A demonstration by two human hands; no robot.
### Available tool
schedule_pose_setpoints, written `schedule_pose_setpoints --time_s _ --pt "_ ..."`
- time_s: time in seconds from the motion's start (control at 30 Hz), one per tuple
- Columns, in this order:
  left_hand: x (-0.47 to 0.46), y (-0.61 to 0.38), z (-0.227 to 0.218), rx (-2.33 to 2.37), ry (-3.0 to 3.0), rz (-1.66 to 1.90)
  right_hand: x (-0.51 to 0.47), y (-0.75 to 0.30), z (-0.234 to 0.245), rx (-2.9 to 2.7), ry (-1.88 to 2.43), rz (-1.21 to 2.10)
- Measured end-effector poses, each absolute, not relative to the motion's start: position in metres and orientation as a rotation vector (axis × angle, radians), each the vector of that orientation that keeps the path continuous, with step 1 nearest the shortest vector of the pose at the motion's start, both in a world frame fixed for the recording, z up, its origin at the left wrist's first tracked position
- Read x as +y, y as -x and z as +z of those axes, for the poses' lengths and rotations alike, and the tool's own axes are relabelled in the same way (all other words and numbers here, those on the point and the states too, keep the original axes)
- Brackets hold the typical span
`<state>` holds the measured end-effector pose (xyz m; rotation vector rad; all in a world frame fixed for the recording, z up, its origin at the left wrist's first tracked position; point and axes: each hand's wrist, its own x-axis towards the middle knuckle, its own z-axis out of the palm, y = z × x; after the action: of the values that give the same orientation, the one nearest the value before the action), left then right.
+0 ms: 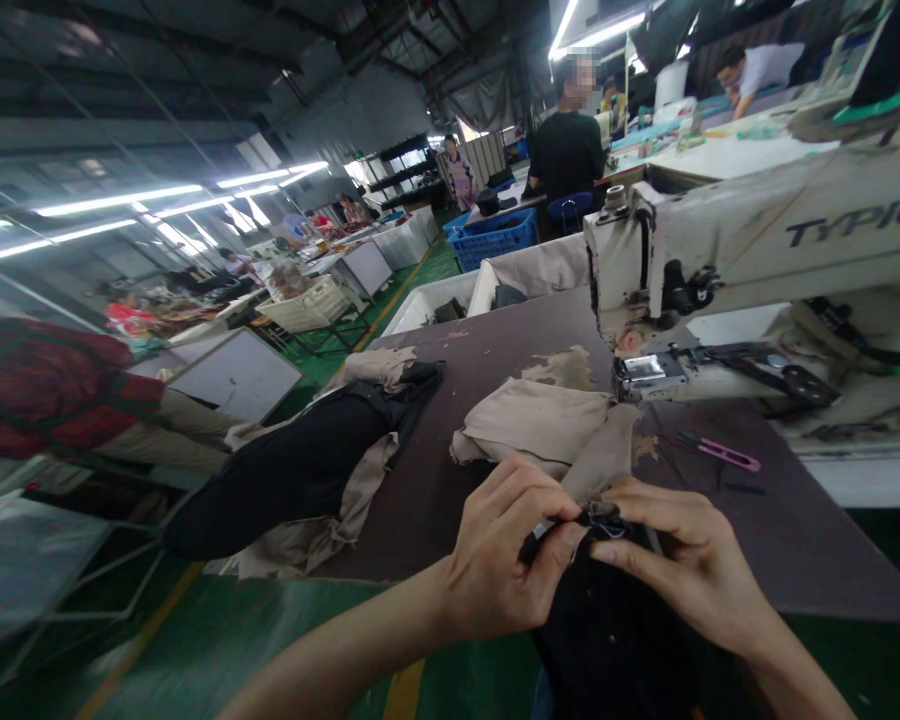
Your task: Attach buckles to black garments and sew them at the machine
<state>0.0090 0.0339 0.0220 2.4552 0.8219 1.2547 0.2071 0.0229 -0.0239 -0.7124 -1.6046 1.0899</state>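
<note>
Both hands pinch the top edge of a black garment (607, 630) that hangs down over the table's near edge. My left hand (506, 545) has thumb and forefinger closed on the edge's left part. A short way to the right, my right hand (682, 560) grips the same edge between thumb and fingers. The bunched edge between them shows some pale thread or lining; its details are too small to tell. Beige cloth (547, 425) lies just beyond my fingers and runs toward the sewing machine (757, 250).
A pink thread snipper (720, 452) lies on the brown table (420, 500), right of my hands. Black trousers (307, 465) on beige fabric hang over the table's left side. Behind stand white bins (435, 300) and a blue basket (495, 240). Several people sit or stand farther off.
</note>
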Motion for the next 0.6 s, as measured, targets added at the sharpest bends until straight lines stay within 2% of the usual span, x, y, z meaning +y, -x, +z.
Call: schedule_pose_setpoints --time_s 0.4,0.6 --pt "0.034 -0.005 0.032 0.866 -2.230 0.975 0.026 -0.210 -0.022 -1.650 0.673 1.107" --pt "0.030 -0.009 0.033 0.860 -2.364 1.086 0.023 -0.208 -0.022 -1.620 0.686 1.066"
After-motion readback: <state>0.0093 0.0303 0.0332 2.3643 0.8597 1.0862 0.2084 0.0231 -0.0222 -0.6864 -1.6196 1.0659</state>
